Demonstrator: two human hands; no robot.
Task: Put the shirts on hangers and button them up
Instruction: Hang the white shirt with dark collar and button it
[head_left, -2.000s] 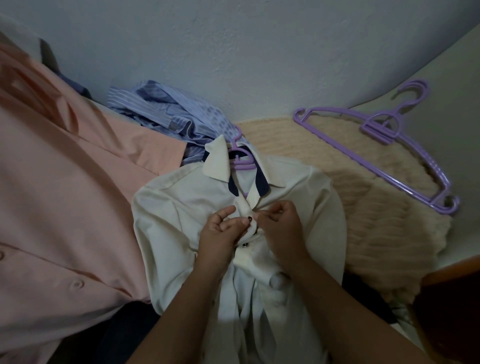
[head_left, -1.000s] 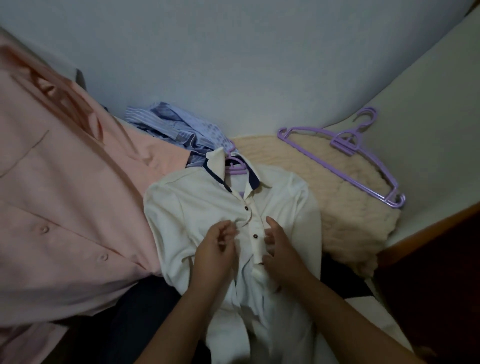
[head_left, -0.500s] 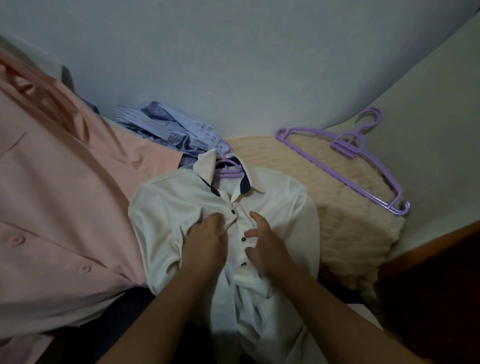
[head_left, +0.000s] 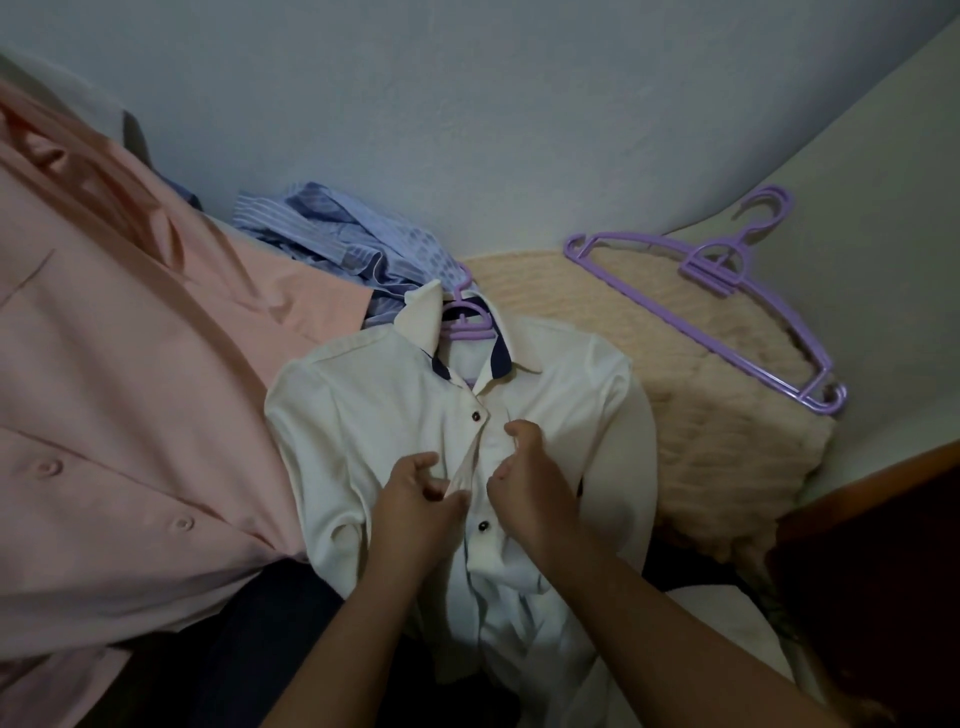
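A white shirt (head_left: 363, 415) with a navy-lined collar lies face up in the middle, on a purple hanger (head_left: 467, 319) whose hook pokes out at the collar. Dark buttons run down its front. My left hand (head_left: 415, 499) pinches the left edge of the placket between two buttons. My right hand (head_left: 524, 483) grips the right front panel just across the gap. The top button is done up; the placket between my hands gapes.
A peach shirt (head_left: 130, 415) spreads over the left side. A crumpled blue striped shirt (head_left: 343, 244) lies behind the white one. Spare purple hangers (head_left: 727, 280) rest on a beige knitted blanket (head_left: 717, 431) at the right. A wooden edge (head_left: 857, 493) runs at the far right.
Both hands have shifted down the placket from the upper buttons to the middle. They now pinch the two front edges instead of lying flat on the shirt.
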